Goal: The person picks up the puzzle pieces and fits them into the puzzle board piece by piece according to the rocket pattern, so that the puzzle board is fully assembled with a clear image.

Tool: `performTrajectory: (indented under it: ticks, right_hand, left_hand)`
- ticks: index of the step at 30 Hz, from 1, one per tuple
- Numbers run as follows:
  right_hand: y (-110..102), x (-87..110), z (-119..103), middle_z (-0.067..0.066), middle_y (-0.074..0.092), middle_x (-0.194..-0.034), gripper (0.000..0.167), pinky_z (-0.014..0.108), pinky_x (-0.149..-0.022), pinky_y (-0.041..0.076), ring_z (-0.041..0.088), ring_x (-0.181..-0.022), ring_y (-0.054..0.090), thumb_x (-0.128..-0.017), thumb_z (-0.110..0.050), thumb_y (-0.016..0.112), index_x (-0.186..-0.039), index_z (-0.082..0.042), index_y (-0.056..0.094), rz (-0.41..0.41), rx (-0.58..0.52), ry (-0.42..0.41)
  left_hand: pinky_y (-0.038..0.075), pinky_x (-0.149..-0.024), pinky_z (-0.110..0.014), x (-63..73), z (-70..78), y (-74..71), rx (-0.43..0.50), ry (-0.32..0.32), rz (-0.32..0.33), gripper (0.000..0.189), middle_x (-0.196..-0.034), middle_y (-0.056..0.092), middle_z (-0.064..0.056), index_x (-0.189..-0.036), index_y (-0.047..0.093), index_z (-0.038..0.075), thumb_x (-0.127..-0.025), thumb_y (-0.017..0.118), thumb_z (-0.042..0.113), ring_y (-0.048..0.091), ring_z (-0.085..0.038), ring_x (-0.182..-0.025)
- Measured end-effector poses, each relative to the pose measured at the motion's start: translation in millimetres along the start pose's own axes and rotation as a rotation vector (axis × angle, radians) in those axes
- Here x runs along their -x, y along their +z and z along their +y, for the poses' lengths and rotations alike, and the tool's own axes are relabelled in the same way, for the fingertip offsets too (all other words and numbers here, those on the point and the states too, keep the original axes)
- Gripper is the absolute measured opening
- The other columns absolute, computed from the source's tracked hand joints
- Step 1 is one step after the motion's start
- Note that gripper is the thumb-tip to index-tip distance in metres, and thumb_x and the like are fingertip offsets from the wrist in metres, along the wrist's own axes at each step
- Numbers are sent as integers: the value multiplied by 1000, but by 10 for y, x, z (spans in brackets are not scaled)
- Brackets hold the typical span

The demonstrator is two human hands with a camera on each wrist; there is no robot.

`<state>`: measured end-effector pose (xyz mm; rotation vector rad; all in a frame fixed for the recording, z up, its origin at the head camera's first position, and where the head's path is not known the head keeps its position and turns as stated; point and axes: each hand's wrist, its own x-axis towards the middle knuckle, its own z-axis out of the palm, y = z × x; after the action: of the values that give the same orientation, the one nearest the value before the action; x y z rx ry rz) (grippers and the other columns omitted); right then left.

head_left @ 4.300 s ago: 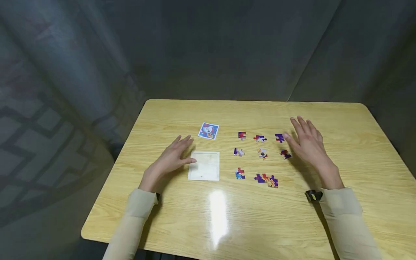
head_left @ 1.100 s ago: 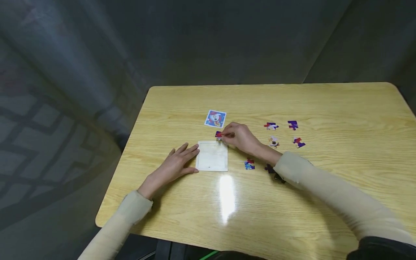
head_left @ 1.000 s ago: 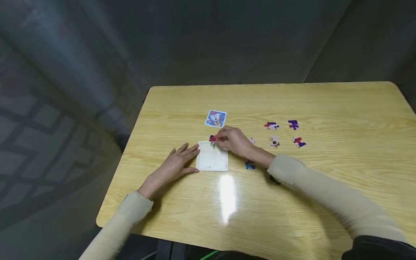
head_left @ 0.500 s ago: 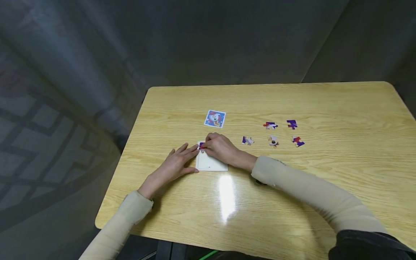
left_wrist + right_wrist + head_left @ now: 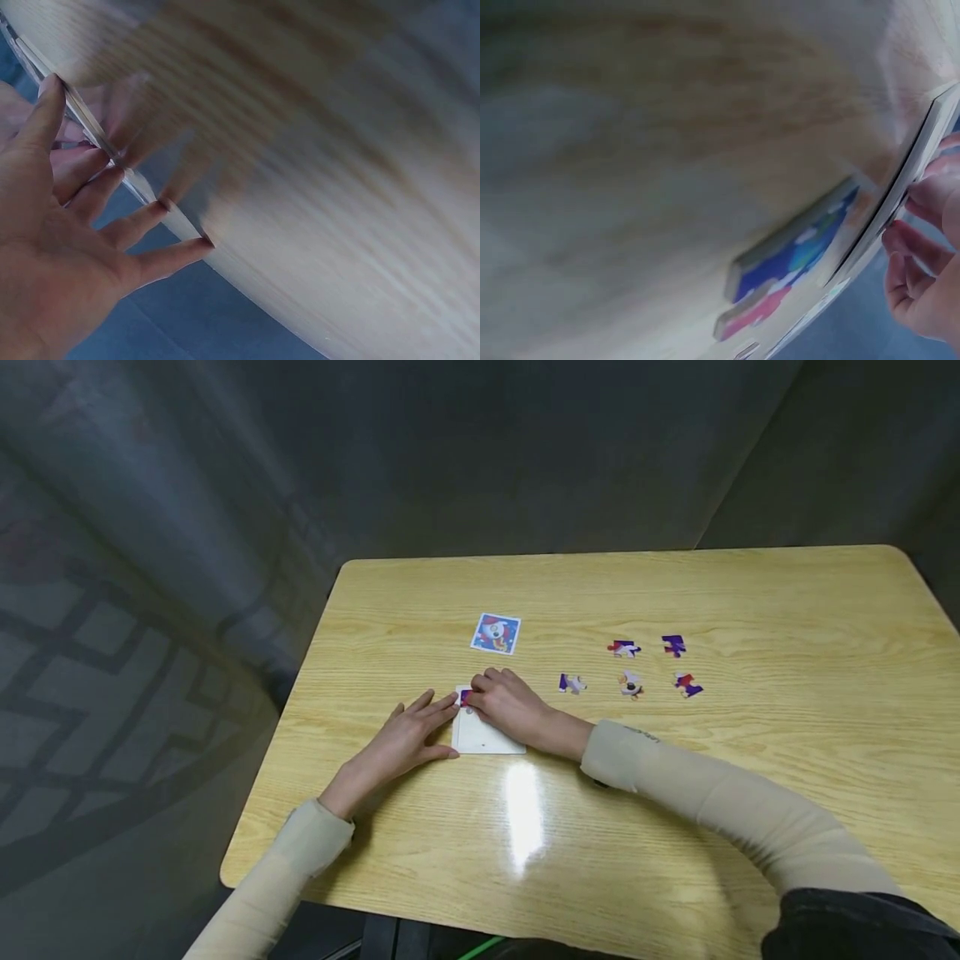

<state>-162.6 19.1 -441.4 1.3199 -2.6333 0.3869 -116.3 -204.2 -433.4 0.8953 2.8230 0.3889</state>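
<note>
A small purple and red puzzle piece (image 5: 465,698) lies at the far left corner of the square white puzzle tray (image 5: 487,740). My right hand (image 5: 512,706) pinches that piece with curled fingertips and covers the tray's far right part. Flat beside the tray's left edge, my left hand (image 5: 401,742) has its fingers extended, their tips at the rim. In the left wrist view the left hand (image 5: 71,232) touches the tray edge with spread fingers. The right wrist view shows the right hand (image 5: 926,259) over the tray (image 5: 911,161); its held piece is hidden there.
Behind the tray lies a picture card (image 5: 496,634). Several loose puzzle pieces sit to the right, among them a purple one (image 5: 674,646) and a white one (image 5: 631,684). A blue and pink piece (image 5: 795,247) shows near the right wrist; my right arm hides it in the head view.
From over the right side, my right hand has carried the purple and red piece left to the tray's far left corner. My left hand has settled against the tray. The last half second shows little movement.
</note>
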Motion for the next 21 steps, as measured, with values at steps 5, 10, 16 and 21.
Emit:
performTrajectory:
  ticks: [5,10,16,21]
  right_hand:
    - [-1,3,-22,3,64,-113,21,35,-80,44,21,-102,54,-94,-20,63,-112,-15,73,-24,2,48]
    - [-32,-6,-25,5,64,-116,24,37,-82,45,23,-104,54,-94,-19,64,-115,-11,71,-32,-107,86]
    - [-126,28,62,10,64,-118,26,41,-89,47,26,-106,56,-92,-12,64,-116,-5,69,37,-282,161]
    - [-261,206,257,11,64,-120,27,42,-95,46,27,-109,57,-91,-12,66,-117,-3,67,107,-410,304]
  left_hand:
    - [32,-96,-72,-2,-13,-3,5,-3,2,70,-153,36,-3,-142,48,10,-85,69,46,29,-38,-140]
    - [31,-96,-72,4,-43,-2,4,-5,3,70,-153,36,-3,-142,48,9,-85,69,45,30,-39,-139]
    - [31,-97,-71,24,-71,-6,2,-5,3,70,-153,36,-3,-142,49,9,-86,69,45,29,-38,-140]
    - [29,-98,-72,78,-84,-41,11,-26,-4,71,-153,35,-3,-143,48,9,-85,70,45,27,-37,-141]
